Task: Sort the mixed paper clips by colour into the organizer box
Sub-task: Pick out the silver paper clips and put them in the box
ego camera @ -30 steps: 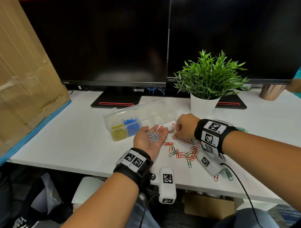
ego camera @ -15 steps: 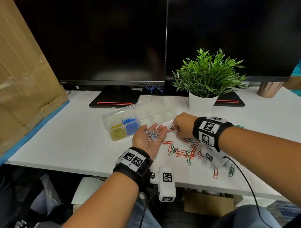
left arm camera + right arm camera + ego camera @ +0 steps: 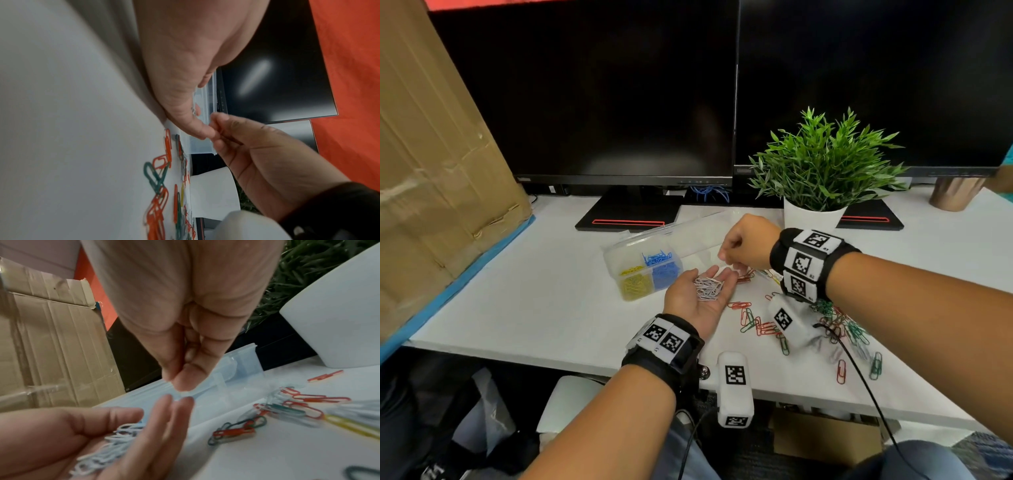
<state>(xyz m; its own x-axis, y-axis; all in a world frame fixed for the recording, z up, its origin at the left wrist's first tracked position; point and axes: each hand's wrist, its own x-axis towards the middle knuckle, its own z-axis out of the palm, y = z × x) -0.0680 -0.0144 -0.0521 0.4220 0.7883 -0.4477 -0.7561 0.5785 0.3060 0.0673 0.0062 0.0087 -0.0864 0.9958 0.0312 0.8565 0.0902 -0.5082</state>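
My left hand (image 3: pixel 695 305) lies palm up over the desk with relaxed fingers. A small heap of white paper clips (image 3: pixel 707 289) rests in its palm, also seen as white clips (image 3: pixel 111 444) in the right wrist view. My right hand (image 3: pixel 726 257) hovers just above the left fingertips, thumb and forefinger pinching a white clip (image 3: pixel 185 393) that is blurred. The clear organizer box (image 3: pixel 616 260) stands just left of the hands, holding yellow clips (image 3: pixel 635 286) and blue clips (image 3: pixel 662 274). Mixed red and green clips (image 3: pixel 763 325) lie scattered on the desk below my right wrist.
A potted plant (image 3: pixel 822 164) in a white pot stands right behind my right hand. Two dark monitors (image 3: pixel 619 102) fill the back. A cardboard box (image 3: pixel 431 171) leans at the left. A copper cup (image 3: pixel 952 195) sits far right. The desk's front edge (image 3: pixel 551 359) is near.
My right hand has lifted off the scattered clips and moved up and left to above the left fingertips, pinching a white clip. The left hand stayed palm up.
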